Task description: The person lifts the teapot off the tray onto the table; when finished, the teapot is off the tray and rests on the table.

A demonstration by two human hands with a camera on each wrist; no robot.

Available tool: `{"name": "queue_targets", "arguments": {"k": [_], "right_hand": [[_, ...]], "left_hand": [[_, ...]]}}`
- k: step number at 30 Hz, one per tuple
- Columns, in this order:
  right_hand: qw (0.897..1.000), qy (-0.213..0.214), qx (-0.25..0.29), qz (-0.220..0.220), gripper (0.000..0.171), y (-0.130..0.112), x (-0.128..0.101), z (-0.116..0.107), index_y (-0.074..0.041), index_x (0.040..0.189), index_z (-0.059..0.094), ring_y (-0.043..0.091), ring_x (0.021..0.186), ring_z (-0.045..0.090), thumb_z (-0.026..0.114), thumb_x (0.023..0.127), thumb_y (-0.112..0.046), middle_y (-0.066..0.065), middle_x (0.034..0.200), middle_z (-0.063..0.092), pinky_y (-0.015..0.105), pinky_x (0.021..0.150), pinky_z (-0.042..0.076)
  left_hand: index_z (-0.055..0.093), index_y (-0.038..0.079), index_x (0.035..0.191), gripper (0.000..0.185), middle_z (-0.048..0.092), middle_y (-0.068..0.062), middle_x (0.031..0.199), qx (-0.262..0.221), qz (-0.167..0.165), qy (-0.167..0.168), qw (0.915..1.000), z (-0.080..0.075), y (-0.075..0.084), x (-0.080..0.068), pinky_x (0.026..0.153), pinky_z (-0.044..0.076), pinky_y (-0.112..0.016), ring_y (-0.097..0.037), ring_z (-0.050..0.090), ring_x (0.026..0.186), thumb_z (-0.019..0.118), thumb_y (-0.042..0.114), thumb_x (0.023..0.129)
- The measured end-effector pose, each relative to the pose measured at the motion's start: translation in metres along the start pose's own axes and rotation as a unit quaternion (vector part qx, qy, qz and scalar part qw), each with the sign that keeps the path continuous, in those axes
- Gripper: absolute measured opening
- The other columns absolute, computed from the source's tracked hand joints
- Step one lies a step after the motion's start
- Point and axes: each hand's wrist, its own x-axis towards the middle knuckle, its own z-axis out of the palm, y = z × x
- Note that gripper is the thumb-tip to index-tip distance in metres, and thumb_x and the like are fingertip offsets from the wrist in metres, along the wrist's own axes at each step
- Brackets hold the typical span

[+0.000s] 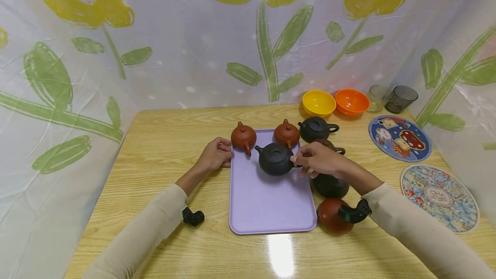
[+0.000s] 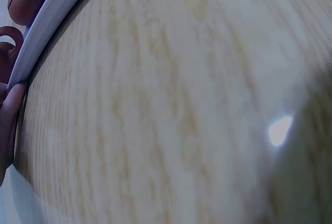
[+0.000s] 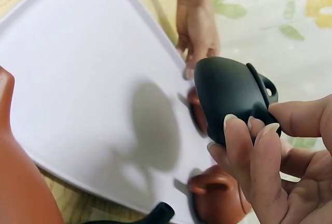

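Observation:
A lilac tray [image 1: 267,201] lies mid-table. At its far end stand two red-brown teapots [image 1: 243,137] [image 1: 286,133]. My right hand [image 1: 300,160] pinches the handle of a black teapot [image 1: 276,158] and holds it just above the tray. The right wrist view shows that black teapot [image 3: 228,94] lifted, its shadow on the tray [image 3: 78,79], with my right hand [image 3: 259,125] on its handle. My left hand [image 1: 226,156] has curled fingers on the tray's left edge. The left wrist view shows a fingertip [image 2: 8,115] against the tray rim [image 2: 46,22].
Right of the tray stand several more teapots: black [image 1: 315,129], brown [image 1: 333,146], dark [image 1: 331,185] and red [image 1: 333,215]. Yellow [image 1: 318,102] and orange [image 1: 351,101] bowls and two glasses [image 1: 401,98] stand at the back right. Two round mats [image 1: 399,137] [image 1: 439,197] lie far right.

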Motion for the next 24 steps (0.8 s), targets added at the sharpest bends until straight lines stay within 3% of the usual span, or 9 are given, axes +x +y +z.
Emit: {"name": "queue_targets", "arguments": {"k": [7, 14, 24], "right_hand": [[1.0, -0.001, 0.026, -0.008, 0.029, 0.002, -0.016, -0.011, 0.001, 0.097, 0.066, 0.024, 0.081, 0.066, 0.061, 0.101, -0.027, 0.014, 0.092, 0.064, 0.032, 0.065, 0.058], [0.999, 0.001, 0.031, -0.014, 0.03, 0.007, -0.025, -0.025, 0.002, 0.099, 0.066, 0.024, 0.086, 0.067, 0.061, 0.101, -0.027, 0.018, 0.104, 0.065, 0.034, 0.064, 0.059], [0.999, 0.011, 0.042, -0.03, 0.03, 0.018, -0.041, -0.058, 0.005, 0.107, 0.066, 0.025, 0.093, 0.068, 0.06, 0.101, -0.024, 0.017, 0.106, 0.065, 0.035, 0.064, 0.06]], "left_hand": [[0.051, -0.002, 0.129, 0.042, 0.057, -0.015, 0.11, 0.001, -0.005, 0.003, 1.0, 0.0, 0.001, 0.0, 0.067, 0.064, -0.03, -0.018, 0.063, 0.087, 0.066, 0.0, 0.091], [0.051, -0.003, 0.13, 0.043, 0.057, -0.015, 0.11, -0.001, -0.007, 0.002, 1.0, 0.0, 0.0, 0.001, 0.068, 0.065, -0.031, -0.018, 0.064, 0.087, 0.066, 0.0, 0.09], [0.051, -0.002, 0.13, 0.042, 0.056, -0.015, 0.11, -0.007, -0.008, 0.002, 0.9999, 0.0, -0.004, 0.003, 0.07, 0.065, -0.032, -0.019, 0.064, 0.088, 0.067, 0.0, 0.091]]}}
